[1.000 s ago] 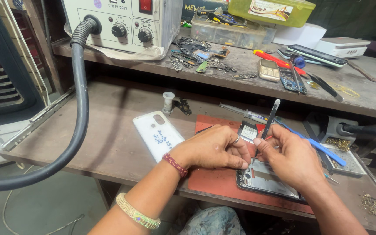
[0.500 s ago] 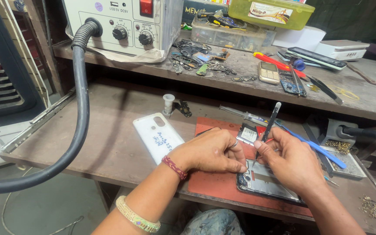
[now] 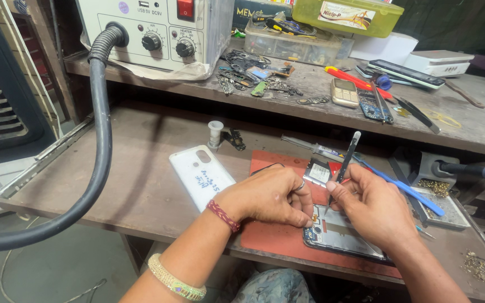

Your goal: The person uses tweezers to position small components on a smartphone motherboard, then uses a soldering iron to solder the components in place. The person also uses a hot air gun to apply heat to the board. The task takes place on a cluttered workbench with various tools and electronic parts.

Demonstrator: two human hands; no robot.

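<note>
Opened smartphone (image 3: 343,235) pinned under closed left hand (image 3: 270,196); slim black tool (image 3: 344,163) pinched in right hand (image 3: 371,205); white back cover (image 3: 200,177) already off, left of it; reassembly pending.

Both hands cover most of the opened phone (image 3: 343,235); the tool's (image 3: 344,163) tip seems hidden.

Left hand (image 3: 270,196) and right hand (image 3: 374,205) close together, fingers curled.

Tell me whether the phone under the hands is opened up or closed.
Opened up: the phone shows bare internals, and its white back cover lies apart on the bench.
</note>
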